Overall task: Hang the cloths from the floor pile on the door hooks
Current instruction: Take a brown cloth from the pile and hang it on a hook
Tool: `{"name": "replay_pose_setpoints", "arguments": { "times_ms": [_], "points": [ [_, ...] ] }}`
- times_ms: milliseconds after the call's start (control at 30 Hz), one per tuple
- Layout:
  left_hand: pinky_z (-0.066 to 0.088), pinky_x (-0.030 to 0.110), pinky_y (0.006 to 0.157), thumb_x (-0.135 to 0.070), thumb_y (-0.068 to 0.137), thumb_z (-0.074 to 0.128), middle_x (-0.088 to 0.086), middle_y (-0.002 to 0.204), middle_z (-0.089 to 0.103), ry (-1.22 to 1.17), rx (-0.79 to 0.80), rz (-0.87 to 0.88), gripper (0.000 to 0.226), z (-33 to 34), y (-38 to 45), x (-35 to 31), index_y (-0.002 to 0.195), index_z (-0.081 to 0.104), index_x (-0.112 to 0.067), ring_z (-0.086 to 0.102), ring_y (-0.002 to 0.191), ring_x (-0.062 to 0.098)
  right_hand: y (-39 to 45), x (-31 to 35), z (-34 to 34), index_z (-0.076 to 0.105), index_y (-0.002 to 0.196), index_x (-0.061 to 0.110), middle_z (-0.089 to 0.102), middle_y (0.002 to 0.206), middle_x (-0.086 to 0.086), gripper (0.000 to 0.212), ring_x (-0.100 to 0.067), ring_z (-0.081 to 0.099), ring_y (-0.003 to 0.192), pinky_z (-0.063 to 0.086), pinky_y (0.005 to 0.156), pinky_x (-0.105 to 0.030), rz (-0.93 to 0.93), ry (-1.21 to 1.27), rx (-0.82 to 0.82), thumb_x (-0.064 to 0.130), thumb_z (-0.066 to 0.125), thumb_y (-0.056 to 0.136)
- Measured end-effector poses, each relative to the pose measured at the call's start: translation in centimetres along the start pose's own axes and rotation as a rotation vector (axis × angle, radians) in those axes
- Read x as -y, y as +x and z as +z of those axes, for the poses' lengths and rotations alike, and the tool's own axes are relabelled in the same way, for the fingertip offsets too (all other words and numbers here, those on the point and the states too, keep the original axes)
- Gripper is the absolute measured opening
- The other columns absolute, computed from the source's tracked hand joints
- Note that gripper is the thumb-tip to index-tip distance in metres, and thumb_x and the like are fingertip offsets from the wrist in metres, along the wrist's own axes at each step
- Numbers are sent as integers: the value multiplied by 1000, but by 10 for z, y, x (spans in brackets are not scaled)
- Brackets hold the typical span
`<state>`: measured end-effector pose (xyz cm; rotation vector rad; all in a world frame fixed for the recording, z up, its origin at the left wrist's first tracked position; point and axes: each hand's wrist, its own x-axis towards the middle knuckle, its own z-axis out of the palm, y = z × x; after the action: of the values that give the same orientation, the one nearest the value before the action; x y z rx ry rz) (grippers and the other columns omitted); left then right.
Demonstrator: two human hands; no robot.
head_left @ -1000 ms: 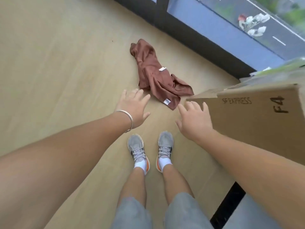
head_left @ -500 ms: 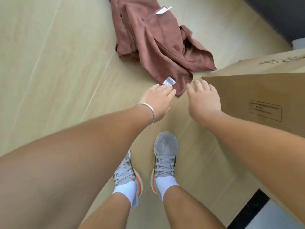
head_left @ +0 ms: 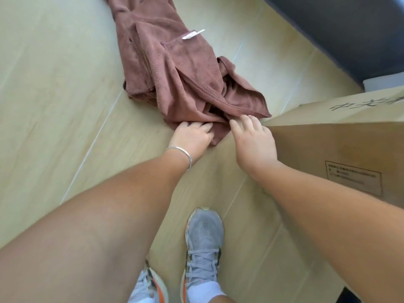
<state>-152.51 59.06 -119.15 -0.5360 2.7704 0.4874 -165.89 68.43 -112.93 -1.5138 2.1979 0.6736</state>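
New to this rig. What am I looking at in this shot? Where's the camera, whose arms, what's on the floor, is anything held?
There is no machine here: a person wears one wide-angle camera on the head, looking down at their own arms and grey shoes. The pile of reddish-brown cloths lies crumpled on the pale wood floor, with a cardboard box standing to the right. The left hand, with a bracelet on its wrist, has its fingers curled into the near edge of the cloths, gripping them. The right hand reaches beside it with straight fingers, its tips at the cloth edge, holding nothing yet. Nothing is lifted so far.
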Motion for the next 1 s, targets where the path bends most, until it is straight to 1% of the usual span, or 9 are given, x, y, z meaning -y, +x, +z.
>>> {"name": "replay_pose_setpoints", "arguments": {
  "times_ms": [167,267,400,500,600,700,767,867,1000],
  "points": [
    [23,33,109,-23,99,46,-3,139,53,-301,-38,-34,31,-42,-62,32,126,60,-23,45,131,15,-38,23,-35,16,150,20,18,156,-11,72,-27,16,144,29,108,-38,8,-5,41,16,52,88],
    [35,41,107,-10,91,60,4,125,64,-385,-133,65,28,-94,-117,45,118,66,-10,56,121,25,-60,42,-70,6,153,24,10,160,-11,86,-27,10,147,21,115,-43,-8,14,47,37,62,88],
    [49,49,95,-8,84,65,7,109,71,-326,-287,188,21,-174,-174,62,104,72,-3,66,106,29,-76,77,-130,21,151,28,17,159,-10,92,-27,15,146,14,118,-48,-145,134,-61,46,74,77],
    [52,46,92,-13,86,62,4,104,73,-275,-351,233,19,-230,-206,77,98,74,-4,67,103,26,-78,107,-177,45,141,24,35,152,-10,77,-30,27,142,20,116,-50,-229,303,-193,36,79,73],
    [51,43,93,-15,88,62,3,104,73,-245,-407,215,19,-281,-237,98,97,74,-5,67,104,24,-78,132,-223,67,106,14,61,126,-6,28,-29,41,134,24,113,-47,-332,417,-264,23,72,81],
    [50,43,96,-12,89,61,5,109,71,-211,-448,126,19,-322,-267,124,101,73,-3,65,108,24,-82,149,-265,50,75,14,63,79,-7,13,-32,59,92,33,101,-41,-427,414,-255,14,61,83],
    [48,43,98,-14,92,57,5,110,71,-214,-497,32,21,-349,-289,140,103,72,-3,64,110,23,-88,157,-295,39,72,16,49,60,-3,22,-29,44,63,38,92,-43,-456,423,-274,12,59,82],
    [47,42,99,-17,94,53,5,108,71,-225,-583,-106,24,-387,-320,160,101,72,-4,64,110,23,-93,168,-330,41,75,18,47,62,1,17,-27,42,66,34,94,-36,-473,266,-252,15,58,77],
    [48,43,97,-16,95,51,8,107,71,-272,-708,-375,25,-432,-377,194,103,71,-4,62,113,25,-92,195,-392,60,93,26,62,91,1,12,-25,53,96,29,95,-33,-438,9,-223,22,53,84]
  ]
}}
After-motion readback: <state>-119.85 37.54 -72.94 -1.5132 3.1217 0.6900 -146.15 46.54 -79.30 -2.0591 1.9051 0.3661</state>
